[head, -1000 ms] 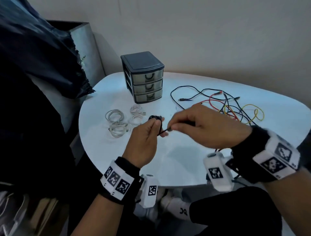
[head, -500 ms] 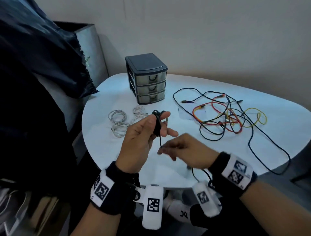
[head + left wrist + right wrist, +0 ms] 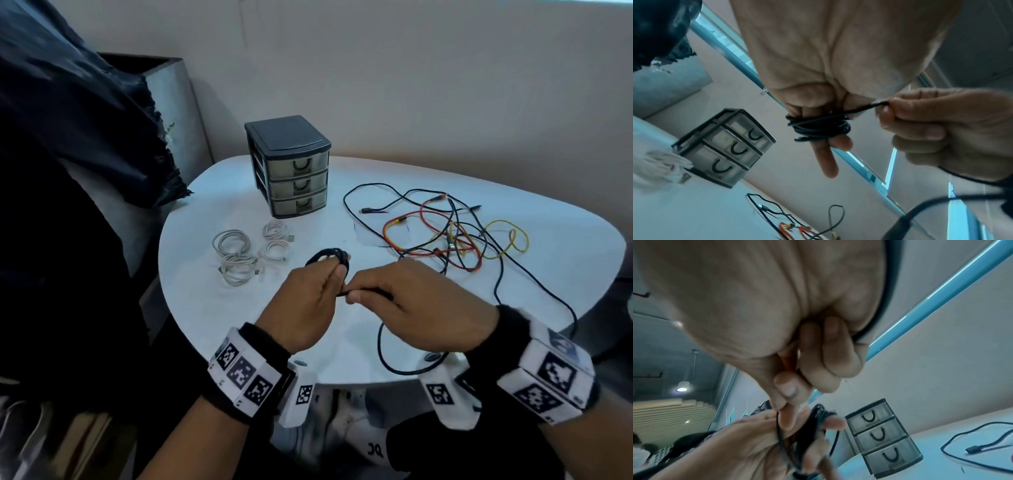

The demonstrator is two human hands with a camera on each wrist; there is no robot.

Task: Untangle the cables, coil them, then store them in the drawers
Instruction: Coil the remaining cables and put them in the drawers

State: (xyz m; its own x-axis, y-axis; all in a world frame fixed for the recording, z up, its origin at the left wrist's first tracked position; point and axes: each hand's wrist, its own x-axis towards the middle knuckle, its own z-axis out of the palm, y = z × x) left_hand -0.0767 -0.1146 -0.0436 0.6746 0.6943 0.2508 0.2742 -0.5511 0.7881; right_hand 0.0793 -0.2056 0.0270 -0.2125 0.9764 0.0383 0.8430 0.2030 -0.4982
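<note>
While the black cable (image 3: pixel 328 257) was being wound above the near part of the white surface (image 3: pixel 212 301), the head view showed the left hand (image 3: pixel 301 308) closed round a small coil carried on its fingers, and the right hand (image 3: pixel 418 308) pinching the free run just beside it; the tail was seen looping down over the surface edge and back toward the tangled cables (image 3: pixel 455 240), with four white coils (image 3: pixel 239 253) and the drawer unit (image 3: pixel 291 168) farther off, all drawers shut. From the left wrist view, the turns (image 3: pixel 819 128) were seen stacked tightly round two fingers (image 3: pixel 826 155), so the coil's axis was judged to run along those fingers, pointing away from the palm, while the strand (image 3: pixel 867 107) left sideways into the right grip (image 3: pixel 900 112), a narrow pinch. In the right wrist view, the thumb (image 3: pixel 785 389) and forefinger were seen closed on the cable above the blurred coil (image 3: pixel 813 421). The step was judged best done by light, even tension, each turn being laid beside the last, and the tail being fed freely so the tangle was not dragged.
</note>
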